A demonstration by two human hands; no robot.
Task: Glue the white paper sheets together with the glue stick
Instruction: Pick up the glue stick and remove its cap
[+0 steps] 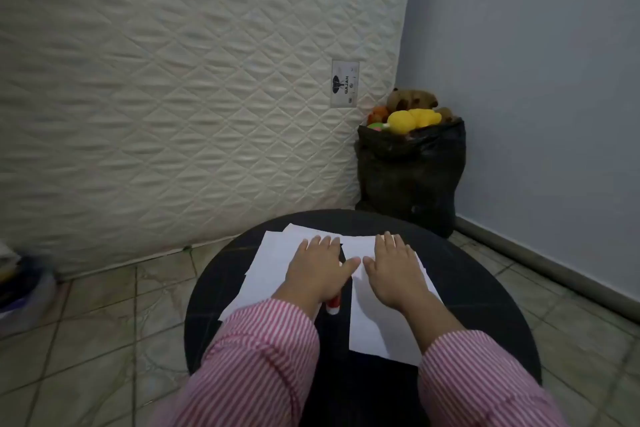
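Glue stick (91,306) half hidden under left wrist

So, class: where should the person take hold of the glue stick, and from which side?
Grip the glue stick by its exposed red-and-white near end, coming from the person's side. It lies flat in the gap between the paper sheets, its far part hidden beneath the left hand, which should probably lift first.

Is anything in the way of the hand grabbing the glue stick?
Nothing visible blocks it. The glue stick lies on the black table between the paper sheets, partly under the left hand, which rests flat just above it.
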